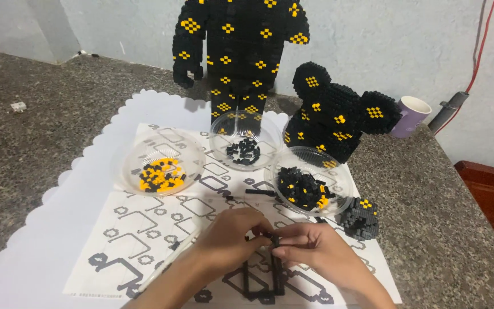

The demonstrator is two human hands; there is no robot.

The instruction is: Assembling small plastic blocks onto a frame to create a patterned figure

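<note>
Speckled grey stone counter (41,154) against a pale wall, white scalloped mat (75,200) on it, printed instruction sheet (144,229) on top. Both hands low centre, fingertips meeting. Left hand (230,234) curled, fingers pinching down on a thin black brick strip (274,266) that runs toward 6 o'clock on the sheet. Right hand (315,246) pinches the same strip from the 3 o'clock side; hands touch at the tips.

Three clear bowls sit at 12 o'clock of the hands: left bowl (158,166) with yellow and black bricks, middle bowl (246,146) with black bricks, right bowl (310,183) mostly black. Small grey-black brick piece (360,217) at 2 o'clock of the right hand. Tall black-and-yellow brick figure body (238,51) at the back, its eared head (333,114) beside it, purple cup (410,114) further right.
</note>
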